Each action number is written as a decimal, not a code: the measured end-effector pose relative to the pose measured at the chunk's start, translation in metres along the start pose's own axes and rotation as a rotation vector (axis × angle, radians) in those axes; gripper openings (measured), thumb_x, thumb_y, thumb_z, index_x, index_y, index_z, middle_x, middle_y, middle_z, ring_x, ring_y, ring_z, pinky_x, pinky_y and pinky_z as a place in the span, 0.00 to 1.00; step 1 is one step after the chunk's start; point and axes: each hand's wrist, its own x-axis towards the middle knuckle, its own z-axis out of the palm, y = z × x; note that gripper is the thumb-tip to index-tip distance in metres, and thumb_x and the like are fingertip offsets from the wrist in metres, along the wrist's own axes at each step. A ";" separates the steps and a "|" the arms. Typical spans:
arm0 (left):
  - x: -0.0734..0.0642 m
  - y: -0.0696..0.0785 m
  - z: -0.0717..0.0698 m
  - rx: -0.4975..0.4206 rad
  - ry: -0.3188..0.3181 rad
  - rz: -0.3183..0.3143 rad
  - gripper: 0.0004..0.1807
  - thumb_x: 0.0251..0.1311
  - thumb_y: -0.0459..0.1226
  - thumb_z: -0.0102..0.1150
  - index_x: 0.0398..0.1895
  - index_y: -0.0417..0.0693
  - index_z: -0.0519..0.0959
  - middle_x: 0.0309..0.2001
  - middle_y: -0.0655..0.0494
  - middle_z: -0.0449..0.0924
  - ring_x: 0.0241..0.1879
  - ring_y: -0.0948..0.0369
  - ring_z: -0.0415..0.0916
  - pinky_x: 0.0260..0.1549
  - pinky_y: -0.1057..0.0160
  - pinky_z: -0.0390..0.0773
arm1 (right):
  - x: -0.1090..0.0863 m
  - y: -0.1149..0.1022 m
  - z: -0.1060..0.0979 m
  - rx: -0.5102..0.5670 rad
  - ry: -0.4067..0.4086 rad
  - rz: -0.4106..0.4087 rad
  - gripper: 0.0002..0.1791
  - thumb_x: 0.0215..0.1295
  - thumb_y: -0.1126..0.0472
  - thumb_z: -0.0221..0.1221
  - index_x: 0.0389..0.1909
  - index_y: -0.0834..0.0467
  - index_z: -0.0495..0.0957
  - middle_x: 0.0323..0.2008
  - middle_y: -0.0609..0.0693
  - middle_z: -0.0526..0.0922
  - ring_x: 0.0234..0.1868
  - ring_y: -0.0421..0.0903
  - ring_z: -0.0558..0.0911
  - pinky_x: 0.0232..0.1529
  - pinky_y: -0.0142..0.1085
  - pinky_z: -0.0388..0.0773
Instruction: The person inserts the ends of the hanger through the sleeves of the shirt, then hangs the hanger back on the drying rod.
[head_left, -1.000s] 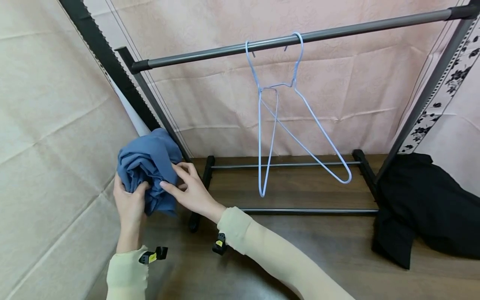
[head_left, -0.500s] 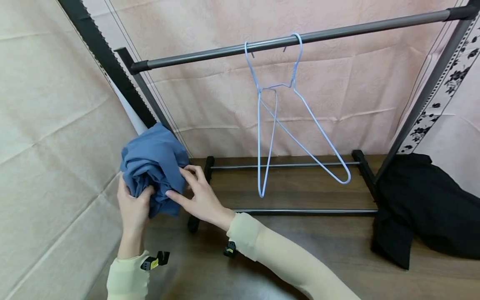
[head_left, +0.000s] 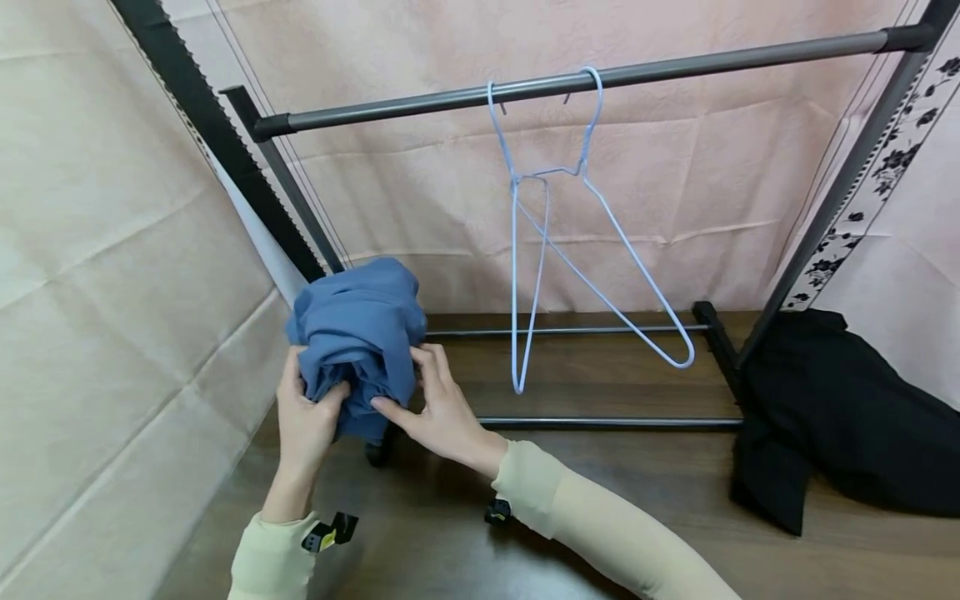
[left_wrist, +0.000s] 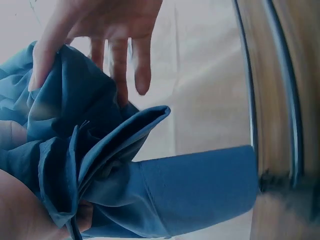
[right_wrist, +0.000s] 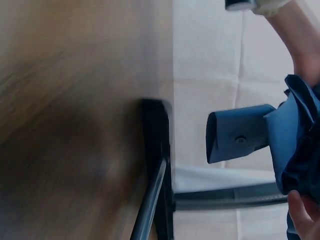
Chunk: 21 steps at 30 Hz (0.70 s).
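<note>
A blue shirt (head_left: 360,321) is bunched up between my two hands, held above the floor at the rack's left end. My left hand (head_left: 306,425) grips its lower left side, thumb on the near folds. On the other side my right hand (head_left: 453,421) holds the cloth between thumb and fingers; in the left wrist view some of those fingers (left_wrist: 142,75) extend past the fabric. A buttoned cuff (right_wrist: 239,134) hangs from the bundle in the right wrist view. Two light blue hangers (head_left: 637,260) hang from the rack's rail (head_left: 420,104), to the right of the shirt.
The rack's lower bars (head_left: 615,423) run just above the wooden floor (head_left: 600,492). A black garment (head_left: 847,425) lies by the right post. Cloth-covered walls stand at the left (head_left: 135,292) and behind the rack.
Both hands have moved to the right with the bunched shirt, away from the left wall and nearer the hangers. The hangers stay on the rail, and the view has shifted slightly.
</note>
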 end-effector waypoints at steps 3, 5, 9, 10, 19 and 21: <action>-0.005 -0.002 0.011 -0.006 -0.034 -0.003 0.18 0.51 0.17 0.55 0.45 0.36 0.70 0.39 0.53 0.72 0.37 0.55 0.65 0.36 0.62 0.65 | -0.006 0.004 -0.013 -0.008 0.011 -0.005 0.41 0.67 0.56 0.66 0.73 0.50 0.53 0.64 0.57 0.60 0.62 0.52 0.72 0.56 0.37 0.77; -0.008 -0.003 0.018 -0.002 -0.061 -0.001 0.18 0.51 0.17 0.55 0.45 0.36 0.70 0.39 0.53 0.71 0.37 0.55 0.65 0.35 0.62 0.65 | -0.011 0.006 -0.022 -0.013 0.011 -0.002 0.41 0.67 0.55 0.67 0.73 0.49 0.53 0.65 0.57 0.60 0.64 0.51 0.72 0.57 0.37 0.77; -0.012 -0.006 0.030 -0.011 -0.120 0.008 0.18 0.51 0.17 0.56 0.44 0.38 0.70 0.37 0.52 0.68 0.38 0.56 0.65 0.37 0.62 0.64 | -0.019 0.010 -0.039 -0.035 0.005 0.010 0.40 0.67 0.53 0.66 0.73 0.49 0.54 0.64 0.56 0.61 0.64 0.50 0.71 0.57 0.38 0.77; -0.012 -0.007 0.034 -0.012 -0.133 0.008 0.18 0.50 0.17 0.56 0.43 0.38 0.70 0.37 0.52 0.68 0.38 0.56 0.65 0.37 0.62 0.65 | -0.022 0.010 -0.044 -0.041 0.005 0.012 0.40 0.67 0.53 0.66 0.73 0.49 0.54 0.64 0.57 0.61 0.63 0.51 0.72 0.57 0.38 0.77; -0.020 -0.013 0.068 -0.017 -0.256 -0.044 0.22 0.49 0.17 0.58 0.48 0.38 0.71 0.41 0.51 0.69 0.41 0.56 0.66 0.41 0.62 0.66 | -0.048 0.012 -0.076 -0.169 0.014 0.110 0.40 0.69 0.48 0.64 0.72 0.54 0.53 0.66 0.58 0.62 0.65 0.54 0.70 0.61 0.52 0.72; -0.025 -0.013 0.073 -0.022 -0.291 -0.065 0.24 0.50 0.17 0.58 0.50 0.40 0.71 0.42 0.51 0.70 0.42 0.56 0.67 0.42 0.62 0.67 | -0.054 0.012 -0.081 -0.185 0.015 0.128 0.43 0.68 0.46 0.64 0.73 0.55 0.52 0.68 0.60 0.62 0.67 0.55 0.68 0.63 0.55 0.69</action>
